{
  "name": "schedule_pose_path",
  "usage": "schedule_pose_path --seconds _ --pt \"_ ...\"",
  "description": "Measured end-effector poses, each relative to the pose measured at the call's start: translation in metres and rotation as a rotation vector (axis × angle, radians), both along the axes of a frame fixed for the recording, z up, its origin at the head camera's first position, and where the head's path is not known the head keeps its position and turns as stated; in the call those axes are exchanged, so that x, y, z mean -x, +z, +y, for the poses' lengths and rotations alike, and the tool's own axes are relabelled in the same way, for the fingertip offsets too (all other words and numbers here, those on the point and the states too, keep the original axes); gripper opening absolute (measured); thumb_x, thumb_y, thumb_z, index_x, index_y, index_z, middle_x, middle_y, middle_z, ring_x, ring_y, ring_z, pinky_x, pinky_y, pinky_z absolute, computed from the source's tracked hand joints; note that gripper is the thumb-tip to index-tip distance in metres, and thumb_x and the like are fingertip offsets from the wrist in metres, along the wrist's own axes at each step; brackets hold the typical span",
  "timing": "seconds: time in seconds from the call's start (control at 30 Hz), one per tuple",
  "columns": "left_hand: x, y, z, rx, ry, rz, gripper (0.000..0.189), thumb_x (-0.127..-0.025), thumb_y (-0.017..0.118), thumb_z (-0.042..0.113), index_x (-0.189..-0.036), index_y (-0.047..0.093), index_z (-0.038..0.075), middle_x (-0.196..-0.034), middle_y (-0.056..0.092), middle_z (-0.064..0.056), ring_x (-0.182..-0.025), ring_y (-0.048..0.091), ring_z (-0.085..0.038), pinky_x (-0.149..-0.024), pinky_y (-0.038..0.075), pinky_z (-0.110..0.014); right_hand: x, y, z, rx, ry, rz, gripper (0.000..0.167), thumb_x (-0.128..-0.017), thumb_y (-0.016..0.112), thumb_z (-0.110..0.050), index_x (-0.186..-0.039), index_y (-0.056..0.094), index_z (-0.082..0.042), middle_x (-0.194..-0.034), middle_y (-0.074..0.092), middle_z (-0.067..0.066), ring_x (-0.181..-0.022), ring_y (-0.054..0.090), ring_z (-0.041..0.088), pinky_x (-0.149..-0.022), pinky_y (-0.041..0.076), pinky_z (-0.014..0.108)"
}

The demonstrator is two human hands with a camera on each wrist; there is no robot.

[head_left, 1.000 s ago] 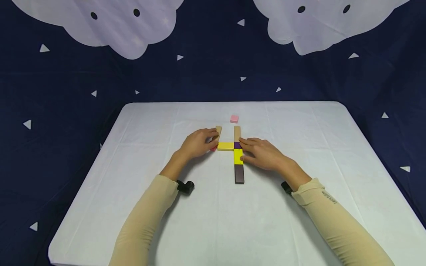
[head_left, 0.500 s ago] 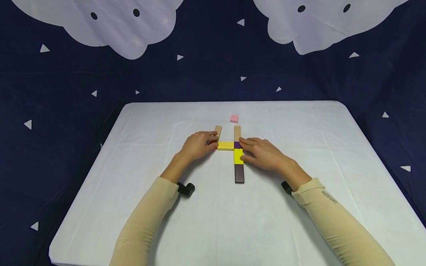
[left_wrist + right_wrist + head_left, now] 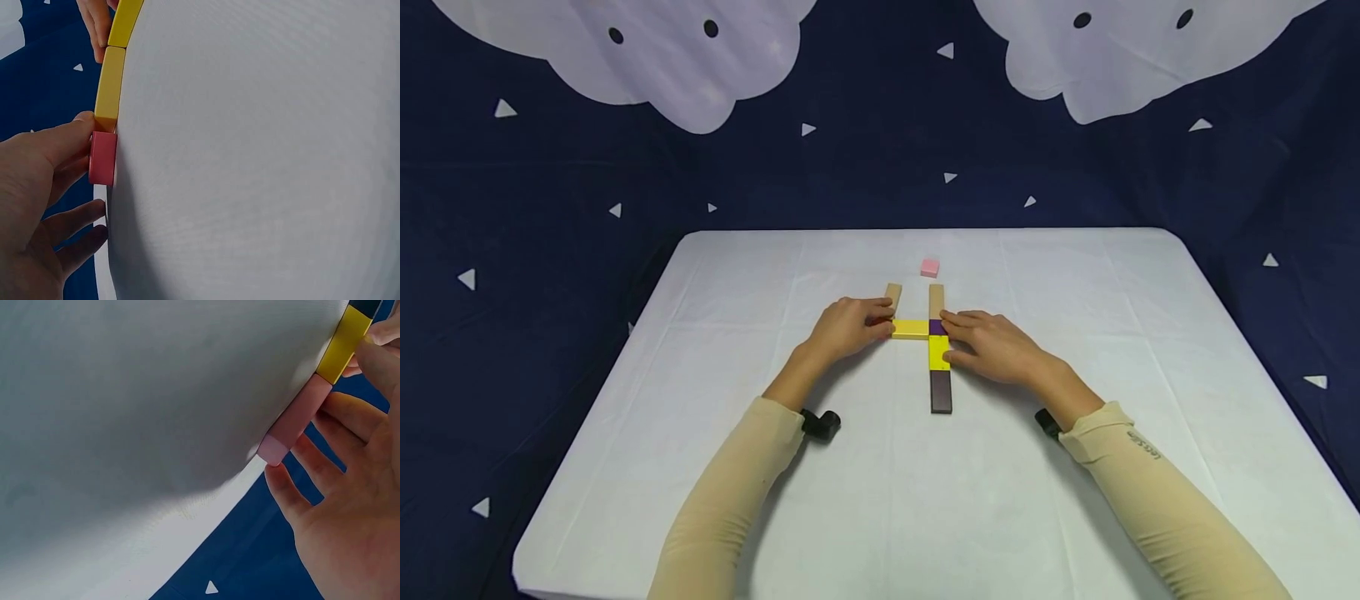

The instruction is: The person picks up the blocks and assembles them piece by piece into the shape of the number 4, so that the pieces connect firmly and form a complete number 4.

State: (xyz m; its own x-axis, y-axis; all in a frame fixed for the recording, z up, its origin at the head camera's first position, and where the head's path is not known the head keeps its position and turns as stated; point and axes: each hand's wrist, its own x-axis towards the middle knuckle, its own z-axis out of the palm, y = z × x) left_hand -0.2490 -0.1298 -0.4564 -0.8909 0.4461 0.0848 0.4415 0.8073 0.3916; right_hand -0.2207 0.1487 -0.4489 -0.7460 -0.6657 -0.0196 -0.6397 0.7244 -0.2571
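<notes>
In the head view, my left hand (image 3: 842,325) is at the left end of a block layout. Its thumb and finger hold a red block (image 3: 103,157) against a yellow block (image 3: 110,87). My right hand (image 3: 992,343) lies along the right side, thumb at the upright bright yellow block (image 3: 939,353) and fingers near the purple block (image 3: 937,327). In the right wrist view its fingers touch a pink block (image 3: 295,422), hidden under the hand in the head view. A wooden block (image 3: 936,302) stretches beyond the purple one; a dark brown block (image 3: 941,392) ends the column.
Beyond the left fingers lies a slanted wooden block (image 3: 893,295). A small pink block (image 3: 930,267) sits apart, farther back. A white cloth covers the table (image 3: 730,500), and a dark blue curtain (image 3: 865,183) with clouds and triangles hangs behind.
My left hand has lowered slightly, bringing the red block in toward the yellow block's left end. The right hand stays where it was.
</notes>
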Motion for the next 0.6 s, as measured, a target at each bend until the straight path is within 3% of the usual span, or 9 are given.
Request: schedule_pose_path --seconds 0.6 --pt "-0.0015 0.0003 0.0005 -0.009 0.036 -0.021 0.039 -0.09 0.066 0.041 -0.125 0.066 0.023 -0.134 0.054 0.012 -0.124 0.051 -0.018 -0.097 0.042 -0.04 0.0 -0.0001 0.0007 0.001 -0.004 0.003 0.063 -0.095 0.057 -0.045 -0.144 0.043 -0.008 -0.151 0.035 0.005 -0.135 0.035 0.03 -0.105 0.031 0.052"
